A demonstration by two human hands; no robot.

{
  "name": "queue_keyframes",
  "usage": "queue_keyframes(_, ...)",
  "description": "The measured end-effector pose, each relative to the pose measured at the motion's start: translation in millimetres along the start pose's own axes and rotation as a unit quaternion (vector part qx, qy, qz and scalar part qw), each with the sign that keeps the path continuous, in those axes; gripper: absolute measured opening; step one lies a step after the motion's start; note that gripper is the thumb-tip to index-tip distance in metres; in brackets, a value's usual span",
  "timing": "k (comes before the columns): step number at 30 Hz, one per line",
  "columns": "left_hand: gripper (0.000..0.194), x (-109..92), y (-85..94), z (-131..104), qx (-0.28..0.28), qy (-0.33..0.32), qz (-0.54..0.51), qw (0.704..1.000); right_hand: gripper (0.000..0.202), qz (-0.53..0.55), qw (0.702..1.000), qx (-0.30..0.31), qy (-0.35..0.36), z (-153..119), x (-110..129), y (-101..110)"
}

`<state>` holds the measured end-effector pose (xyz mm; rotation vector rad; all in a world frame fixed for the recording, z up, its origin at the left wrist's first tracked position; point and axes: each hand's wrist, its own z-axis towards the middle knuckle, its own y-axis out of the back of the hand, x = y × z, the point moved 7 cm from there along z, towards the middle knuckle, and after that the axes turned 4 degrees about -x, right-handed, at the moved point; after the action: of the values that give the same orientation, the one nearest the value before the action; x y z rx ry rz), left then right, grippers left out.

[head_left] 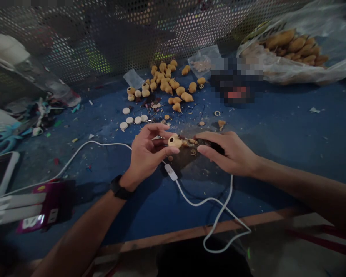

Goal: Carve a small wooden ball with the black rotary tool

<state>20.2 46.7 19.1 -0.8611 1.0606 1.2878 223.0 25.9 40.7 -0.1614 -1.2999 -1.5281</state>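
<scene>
A small tan gourd (175, 141) with a round dark hole faces up between the fingers and thumb of my left hand (147, 152). My right hand (230, 152) is closed around a dark handheld corded tool (217, 146), largely covered by the palm and fingers. The tool's front end points at the gourd; I cannot tell whether they touch. From under my right hand runs a white cord (231, 184) with an inline switch (170, 172). Small shavings and cut pieces (193, 152) lie beneath the hands.
Several whole gourds (164, 80) are piled behind my hands, with white discs (129, 120) to their left. A clear bag of gourds (294, 46) stands back right. On the left are a bottle (46, 77), blue scissors (5, 138), a phone (2, 173) and a purple box (43, 206).
</scene>
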Motion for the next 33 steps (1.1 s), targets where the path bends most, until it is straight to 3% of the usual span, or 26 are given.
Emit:
queue_keyframes(5, 0.056, 1.3, -0.7, -0.2, -0.006, 0.008, 0.004, 1.0, 0.03, 0.008, 1.0, 0.001, -0.02, 1.4, -0.9, 0.5)
queue_keyframes(18, 0.057, 1.2, -1.5, 0.9, -0.003, 0.01, 0.002, 1.0, 0.031, -0.01, 0.999, 0.011, 0.029, -1.9, 3.4, -1.7)
queue_keyframes(24, 0.059, -1.2, -3.3, 0.6, -0.006, 0.016, -0.001, 1.0, 0.029, 0.007, 1.0, -0.006, -0.01, 1.3, 0.2, 1.3)
queue_keyframes(33, 0.054, -4.6, -3.3, -1.0, 0.01, 0.021, -0.004, 1.0, 0.032, -0.018, 0.999, 0.015, 0.028, -1.0, 3.9, 0.3)
